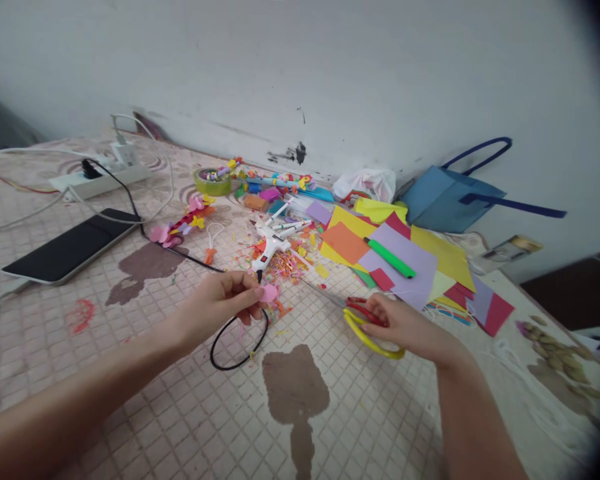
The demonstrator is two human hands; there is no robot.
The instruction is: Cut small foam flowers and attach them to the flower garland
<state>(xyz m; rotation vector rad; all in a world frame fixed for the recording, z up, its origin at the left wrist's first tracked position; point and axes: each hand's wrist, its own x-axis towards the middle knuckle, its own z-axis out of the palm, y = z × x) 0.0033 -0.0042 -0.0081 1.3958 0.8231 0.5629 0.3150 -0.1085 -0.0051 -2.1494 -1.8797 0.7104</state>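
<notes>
Pinched between the thumb and fingers of my left hand [235, 298] is a small pink paper piece [269, 293] with a rounded outline. My right hand [397, 321] grips scissors [375, 333] with one red and one yellow handle loop; their blades point left toward the pink piece, apart from it. Just beyond my left hand lies a white glue gun [271, 245] with a black cord, among colourful paper scraps [295, 267]. A black cord loop [240, 365] hangs or lies below my left hand; I cannot tell which.
Coloured paper sheets [405, 257] with a green marker [390, 258] spread at the right. Behind them stands a blue bag [445, 200] against the wall. A tablet-like device [75, 243], a power strip [103, 179] and cables occupy the left. Green tape [213, 182] sits at the back.
</notes>
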